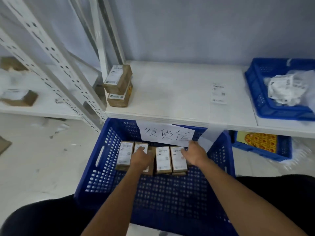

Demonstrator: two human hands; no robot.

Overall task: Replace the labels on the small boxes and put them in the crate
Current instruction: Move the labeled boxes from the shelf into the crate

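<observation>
A large blue crate [104,169] stands on the floor under the white shelf, with a handwritten paper sign [167,134] on its far wall. Several small brown boxes with white labels lie in a row at its far end, among them one at the left [125,155] and one in the middle [163,159]. My left hand [141,159] rests on the second box from the left, fingers laid over its label. My right hand [194,153] touches the rightmost box [178,161] with spread fingers. Two more labelled boxes [118,86] are stacked on the shelf at the left.
A loose white label [219,93] lies flat on the shelf [170,92]. A blue basket [255,86] with crumpled label scraps sits at the shelf's right end. Another blue crate [283,149] stands lower right. White perforated rack posts [56,65] rise at the left.
</observation>
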